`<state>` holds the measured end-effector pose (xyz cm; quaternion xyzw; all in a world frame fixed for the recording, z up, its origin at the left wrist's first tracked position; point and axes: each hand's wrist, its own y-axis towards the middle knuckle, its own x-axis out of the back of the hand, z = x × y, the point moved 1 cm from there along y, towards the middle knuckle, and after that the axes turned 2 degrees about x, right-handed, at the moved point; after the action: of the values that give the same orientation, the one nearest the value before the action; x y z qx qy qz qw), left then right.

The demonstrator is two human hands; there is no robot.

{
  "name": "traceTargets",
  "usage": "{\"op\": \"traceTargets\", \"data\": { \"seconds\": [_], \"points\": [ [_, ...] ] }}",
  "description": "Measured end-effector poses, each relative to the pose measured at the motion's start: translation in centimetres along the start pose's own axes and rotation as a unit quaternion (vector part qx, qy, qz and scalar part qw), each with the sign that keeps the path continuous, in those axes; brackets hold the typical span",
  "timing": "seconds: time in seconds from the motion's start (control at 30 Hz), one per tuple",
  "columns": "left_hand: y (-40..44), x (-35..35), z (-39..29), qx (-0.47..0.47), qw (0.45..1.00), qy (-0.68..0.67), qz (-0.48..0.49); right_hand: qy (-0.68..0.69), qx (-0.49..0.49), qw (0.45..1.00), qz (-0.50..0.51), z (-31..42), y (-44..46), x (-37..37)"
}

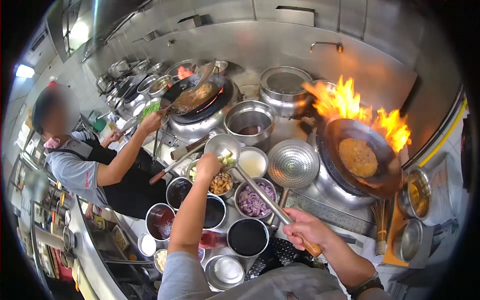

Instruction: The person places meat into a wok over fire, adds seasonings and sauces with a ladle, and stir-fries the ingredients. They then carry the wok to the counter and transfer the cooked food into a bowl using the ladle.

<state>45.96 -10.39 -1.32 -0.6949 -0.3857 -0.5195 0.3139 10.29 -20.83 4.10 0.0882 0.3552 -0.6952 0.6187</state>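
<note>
My right hand (303,229) is wrapped round the wooden handle of a long metal ladle (220,144). Pale green and white chopped pieces lie in the ladle's bowl. At the bowl's left edge is my left hand (209,166), its fingers bent; what they grip, if anything, is hidden. Below that hand stands a bowl of browned pieces (221,184). Sliced purple onion (256,199) fills a bowl beneath the ladle's handle. To the right, a wok (385,172) holds a round brown mass (358,157), with tall flames (350,100) behind it.
A co-worker (95,160) at the left stirs a second wok (172,100). A perforated strainer (293,164) rests mid-counter beside a steel pot (249,109). Bowls of dark liquid (248,237) stand near my body. A bamboo brush (381,230) is by the right stove.
</note>
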Motion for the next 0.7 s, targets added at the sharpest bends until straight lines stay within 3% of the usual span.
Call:
{"op": "traceTargets", "data": {
  "seconds": [0.2, 0.3, 0.57, 0.67, 0.7],
  "points": [
    [0.7, -0.4, -5.1, -0.106, 0.988, -0.064, -0.092, 0.062, 0.048, 0.997, 0.0, 0.0, -5.8, 2.3],
    [-1.2, 2.2, -11.5, -0.153, 0.958, -0.174, -0.169, 0.091, 0.072, 0.993, -0.007, 0.5, -9.4, 4.0],
    [-3.6, 0.2, -28.5, -0.294, 0.911, -0.185, -0.221, 0.126, 0.146, 0.977, -0.088, 3.4, -20.2, 9.6],
    [-5.5, 0.3, -33.6, -0.292, 0.875, -0.286, -0.26, 0.148, 0.159, 0.969, -0.121, 4.1, -23.4, 12.6],
    [-6.0, 0.0, -34.7, -0.246, 0.875, -0.337, -0.247, 0.092, 0.162, 0.97, -0.157, 4.1, -24.2, 14.1]
  ]
}}
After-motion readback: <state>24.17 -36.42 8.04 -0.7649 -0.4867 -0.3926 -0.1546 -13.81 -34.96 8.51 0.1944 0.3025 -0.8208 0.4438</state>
